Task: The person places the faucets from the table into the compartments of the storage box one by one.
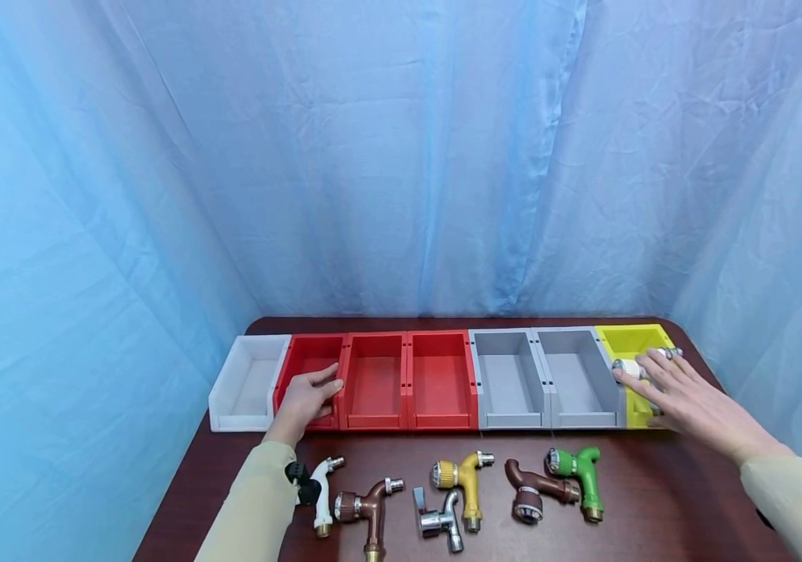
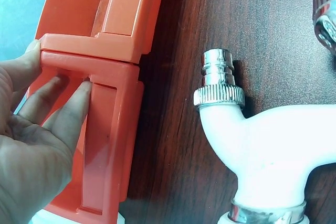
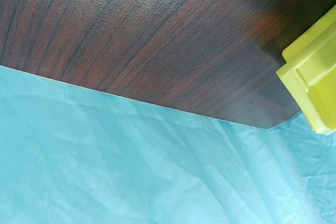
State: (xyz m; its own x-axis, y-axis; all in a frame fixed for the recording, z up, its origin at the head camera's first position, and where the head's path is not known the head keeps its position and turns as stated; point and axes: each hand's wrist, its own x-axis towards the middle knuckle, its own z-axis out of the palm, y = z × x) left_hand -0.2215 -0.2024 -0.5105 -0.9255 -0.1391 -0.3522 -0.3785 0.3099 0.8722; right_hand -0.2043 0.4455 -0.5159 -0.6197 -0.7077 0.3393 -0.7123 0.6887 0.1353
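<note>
My right hand (image 1: 685,398) holds a white faucet (image 1: 629,368) with chrome ends over the yellow bin (image 1: 629,337) at the right end of the bin row. The palm and fingers cover much of this faucet. At the leftmost red bin (image 1: 313,343), my left hand (image 1: 306,402) reaches in over the front. In the left wrist view, its fingertips (image 2: 81,90) touch the wall beside the neighbouring red bin (image 2: 123,11). Near that wrist, another white faucet (image 2: 273,145) lies on the table. The right wrist view catches the yellow bin's corner (image 3: 307,80) but not the hand.
Several faucets lie in front of the bins: brown (image 1: 373,515), chrome (image 1: 436,521), yellow (image 1: 470,488), a second brown one (image 1: 544,485) and green (image 1: 587,476). A white bin (image 1: 221,390) and grey bins (image 1: 509,421) complete the row. Blue curtains (image 1: 401,172) surround the dark table (image 1: 485,546).
</note>
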